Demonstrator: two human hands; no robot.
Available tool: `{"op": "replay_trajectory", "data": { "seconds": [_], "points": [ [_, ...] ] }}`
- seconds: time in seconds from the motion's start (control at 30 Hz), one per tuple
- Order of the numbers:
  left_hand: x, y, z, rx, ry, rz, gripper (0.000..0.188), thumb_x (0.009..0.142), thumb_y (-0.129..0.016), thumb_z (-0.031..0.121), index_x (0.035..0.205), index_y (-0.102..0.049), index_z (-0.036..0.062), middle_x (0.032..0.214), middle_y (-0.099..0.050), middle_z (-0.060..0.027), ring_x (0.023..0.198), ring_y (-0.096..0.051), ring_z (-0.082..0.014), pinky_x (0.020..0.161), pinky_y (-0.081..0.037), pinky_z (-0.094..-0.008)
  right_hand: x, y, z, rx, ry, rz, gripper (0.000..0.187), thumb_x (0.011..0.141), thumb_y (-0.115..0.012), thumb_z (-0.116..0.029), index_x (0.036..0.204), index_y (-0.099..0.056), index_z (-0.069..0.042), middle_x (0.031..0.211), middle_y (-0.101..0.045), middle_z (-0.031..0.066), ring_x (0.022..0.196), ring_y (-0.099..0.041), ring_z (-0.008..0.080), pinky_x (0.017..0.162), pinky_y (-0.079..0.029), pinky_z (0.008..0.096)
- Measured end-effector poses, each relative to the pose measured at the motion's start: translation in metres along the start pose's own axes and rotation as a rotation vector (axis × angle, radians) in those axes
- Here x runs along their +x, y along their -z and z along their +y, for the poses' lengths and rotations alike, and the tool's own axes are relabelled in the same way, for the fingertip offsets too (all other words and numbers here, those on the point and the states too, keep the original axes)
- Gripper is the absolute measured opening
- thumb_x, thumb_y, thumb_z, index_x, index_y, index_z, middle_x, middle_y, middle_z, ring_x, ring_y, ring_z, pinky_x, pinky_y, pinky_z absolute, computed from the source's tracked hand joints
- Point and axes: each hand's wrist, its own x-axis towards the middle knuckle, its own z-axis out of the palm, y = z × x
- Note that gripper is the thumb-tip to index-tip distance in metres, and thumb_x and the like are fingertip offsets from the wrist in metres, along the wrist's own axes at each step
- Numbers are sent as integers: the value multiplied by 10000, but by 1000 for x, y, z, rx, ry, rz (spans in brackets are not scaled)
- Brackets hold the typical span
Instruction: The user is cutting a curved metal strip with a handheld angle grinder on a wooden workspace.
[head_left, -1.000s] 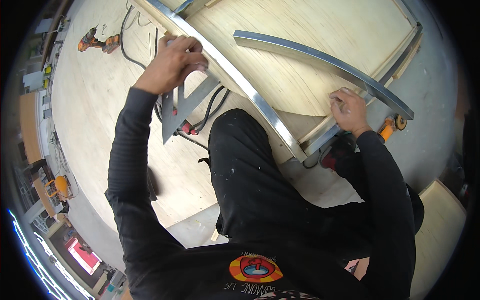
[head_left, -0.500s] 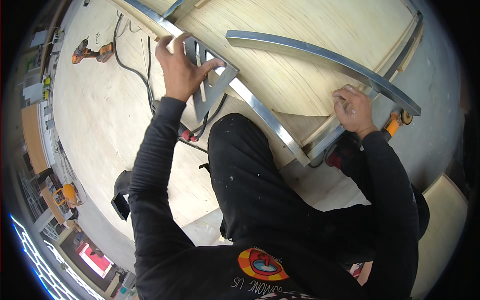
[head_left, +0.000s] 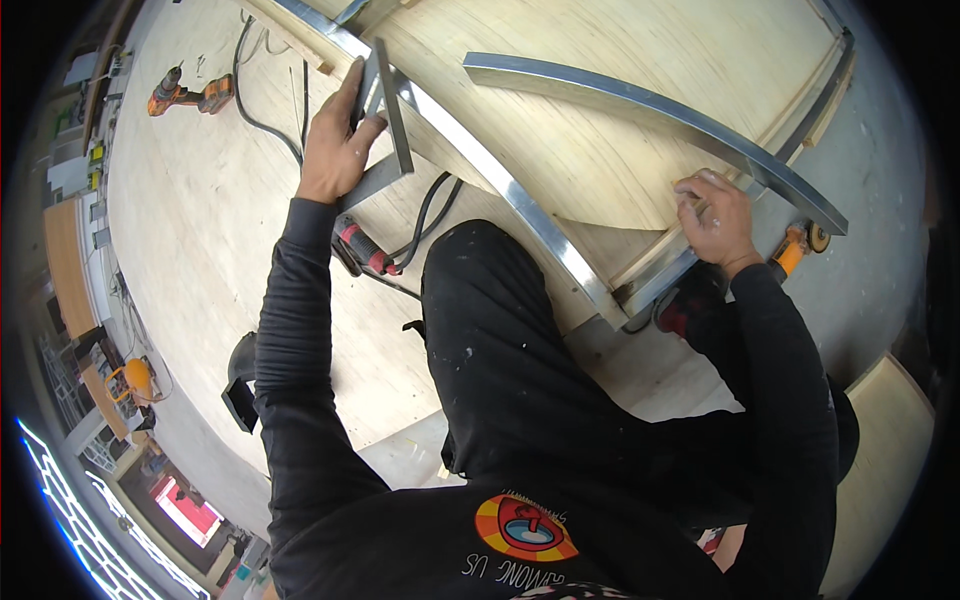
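Observation:
My left hand (head_left: 336, 150) grips a grey metal triangular square (head_left: 393, 120), tipped up on edge beside a straight shiny metal tube (head_left: 520, 205). The thumb and fingers press its near side. On the right, my right hand (head_left: 718, 222) is curled closed above the corner where a second metal tube (head_left: 655, 285) meets the straight one. Something small and thin seems to be between its fingers, too unclear to name. A longer metal tube (head_left: 640, 98) lies across the frame just beyond that hand.
A cordless drill (head_left: 190, 92) lies at the far left beside a black cable (head_left: 250, 120). A red-and-black power tool (head_left: 362, 246) rests below my left hand. An orange angle grinder (head_left: 792, 252) is at right. Wooden strips (head_left: 290, 35) line the frame on plywood (head_left: 210, 250).
My left hand has drawn the square slightly left and turned it from lying flat over the straight tube to standing tilted. My right hand stays curled in nearly the same place.

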Motion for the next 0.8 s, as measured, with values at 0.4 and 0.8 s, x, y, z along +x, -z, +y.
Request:
{"op": "replay_trajectory", "data": {
  "seconds": [0.4, 0.8],
  "points": [
    [16, -24, 18, 41, 16, -173, 724, 861, -756, 500, 1391, -583, 37, 1149, -705, -233, 1042, -698, -251, 957, -508, -354, 1, 0, -2, -9, -2, -15, 137, 786, -656, -160, 888, -699, -80, 858, -657, 120, 817, -657, 348, 716, -518, 399],
    [21, -38, -5, -118, 7, -70, 748, 795, -770, 601, 1337, -651, 100, 918, -741, -190, 782, -728, -260, 823, -566, -356, 3, -1, -3, -27, 10, -11, 131, 782, -653, -150, 879, -696, -72, 835, -650, 120, 784, -655, 323, 701, -517, 396]
  ]
}}
